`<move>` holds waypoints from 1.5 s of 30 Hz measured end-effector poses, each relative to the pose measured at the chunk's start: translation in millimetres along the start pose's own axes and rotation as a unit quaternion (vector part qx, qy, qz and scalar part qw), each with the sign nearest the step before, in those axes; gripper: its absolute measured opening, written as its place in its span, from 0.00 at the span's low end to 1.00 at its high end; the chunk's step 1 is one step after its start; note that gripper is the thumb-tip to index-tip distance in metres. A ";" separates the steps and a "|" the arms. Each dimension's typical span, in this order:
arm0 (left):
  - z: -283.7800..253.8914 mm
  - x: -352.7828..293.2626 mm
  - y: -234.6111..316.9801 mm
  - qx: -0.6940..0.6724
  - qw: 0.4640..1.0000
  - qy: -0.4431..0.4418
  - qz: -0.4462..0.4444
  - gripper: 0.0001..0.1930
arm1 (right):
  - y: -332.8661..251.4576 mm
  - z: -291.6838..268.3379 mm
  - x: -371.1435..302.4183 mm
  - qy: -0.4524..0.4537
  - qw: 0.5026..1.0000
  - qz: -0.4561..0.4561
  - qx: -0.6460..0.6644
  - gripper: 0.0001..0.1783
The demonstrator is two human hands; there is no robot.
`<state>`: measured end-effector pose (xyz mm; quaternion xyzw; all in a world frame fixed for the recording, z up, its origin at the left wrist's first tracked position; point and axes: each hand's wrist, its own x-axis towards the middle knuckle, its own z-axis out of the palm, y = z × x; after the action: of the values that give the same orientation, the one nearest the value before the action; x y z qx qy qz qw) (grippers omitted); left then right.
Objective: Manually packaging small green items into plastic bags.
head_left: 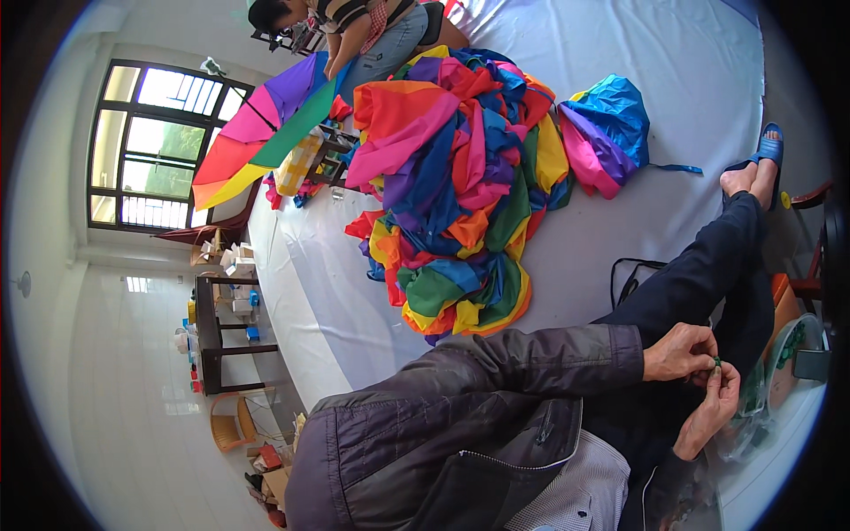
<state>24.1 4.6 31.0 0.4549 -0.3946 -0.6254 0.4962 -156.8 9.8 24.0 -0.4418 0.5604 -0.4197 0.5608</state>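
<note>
This is 1 wide fisheye view, taken from the wearer's head and looking down across the dark jacket, which is very near. The left hand and the right hand are also near, toward the right edge. The cloth heap lies farther, around the middle; the window is far behind. The room appears turned sideways, with the brown table's legs pointing right.

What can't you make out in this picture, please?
Small green item: head view; too small, partly covered by the left hand and right hand.
Reddish wooden furniture: head view; cut off by the dark rim.
Underside of the fabric pile: head view; hidden by upper layers.
</note>
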 end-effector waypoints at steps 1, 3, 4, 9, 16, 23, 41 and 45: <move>2.1 1.2 -3.8 0.028 0.999 0.004 0.041 0.05 | -1.9 -0.7 -1.4 0.006 1.000 -0.002 -0.003 0.07; 11.0 3.3 -14.6 0.074 0.990 0.005 0.121 0.05 | -9.5 -2.5 -5.7 0.032 0.999 0.000 -0.040 0.08; 15.0 3.1 -14.8 0.084 0.987 0.013 0.140 0.05 | -18.9 -5.0 -12.1 0.053 0.996 0.004 -0.066 0.09; -6.1 -2.0 17.3 0.125 0.990 0.015 0.064 0.03 | -53.4 35.9 -10.3 0.012 0.998 0.007 -0.063 0.09; -3.1 0.3 -4.3 0.055 0.997 -0.037 -0.039 0.03 | -33.2 22.1 -1.9 0.023 0.998 0.046 0.045 0.06; 15.6 2.7 -3.5 0.068 0.997 -0.008 -0.019 0.04 | -32.4 14.3 -2.2 0.049 0.991 0.025 0.120 0.02; -0.3 10.9 -13.6 0.084 0.991 -0.048 -0.094 0.07 | -16.6 -213.8 131.7 0.203 0.945 0.039 -0.254 0.06; 3.9 14.9 -15.7 0.069 0.991 -0.058 -0.099 0.08 | 15.4 -241.9 157.8 0.204 0.926 0.055 -0.311 0.07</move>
<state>14.8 -6.8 14.6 0.4880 -0.4180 -0.6680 0.3754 -395.9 -144.8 -27.1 -0.4674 0.7887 -0.2738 0.2907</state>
